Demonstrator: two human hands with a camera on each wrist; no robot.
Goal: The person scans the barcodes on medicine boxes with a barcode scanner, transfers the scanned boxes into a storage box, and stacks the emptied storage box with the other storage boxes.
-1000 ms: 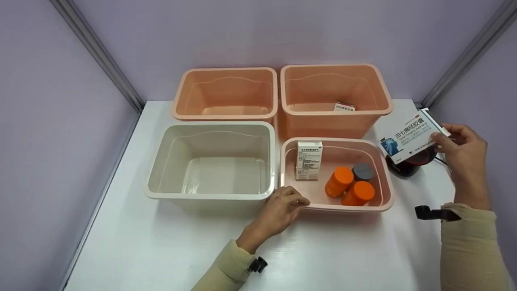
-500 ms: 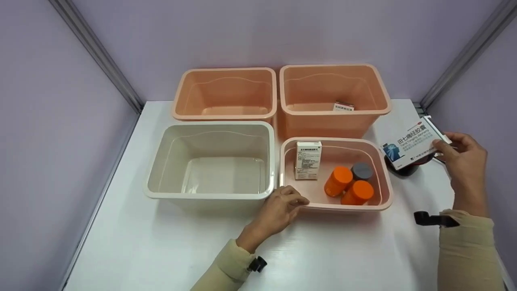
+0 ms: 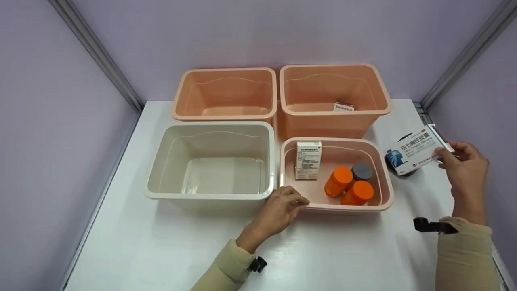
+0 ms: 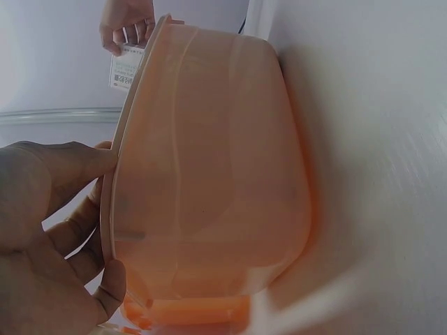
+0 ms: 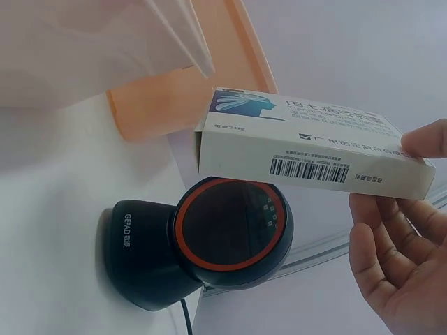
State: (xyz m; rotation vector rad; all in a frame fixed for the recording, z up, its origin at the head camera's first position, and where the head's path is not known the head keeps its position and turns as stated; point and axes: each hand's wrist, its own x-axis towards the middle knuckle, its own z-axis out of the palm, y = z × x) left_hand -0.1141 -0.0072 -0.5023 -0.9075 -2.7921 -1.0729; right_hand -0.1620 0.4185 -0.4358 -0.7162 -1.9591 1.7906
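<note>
My right hand [image 3: 468,173] pinches a white medicine box [image 3: 420,149] by its right end, thumb on the printed face. The box is tilted above a black barcode scanner [image 5: 230,223] with an orange ring, mostly hidden by it in the head view. In the right wrist view, the box's barcode side shows above the scanner. My left hand [image 3: 278,210] grips the front left rim of the pink bin [image 3: 331,207], thumb outside and fingers over the edge. Inside that bin stand a white box [image 3: 308,161], two orange-capped bottles [image 3: 339,178] and a grey-capped bottle [image 3: 362,171].
Left of the pink bin is a white bin [image 3: 210,196]. Two orange bins stand behind, the left one [image 3: 226,117] and the right one [image 3: 335,113], which has a small box [image 3: 343,106] inside. Purple panels enclose the white table [image 3: 323,254].
My right hand has lowered the medicine box and brought it slightly nearer and to the right, covering more of the scanner in the head view. The left hand stays on the pink rim.
</note>
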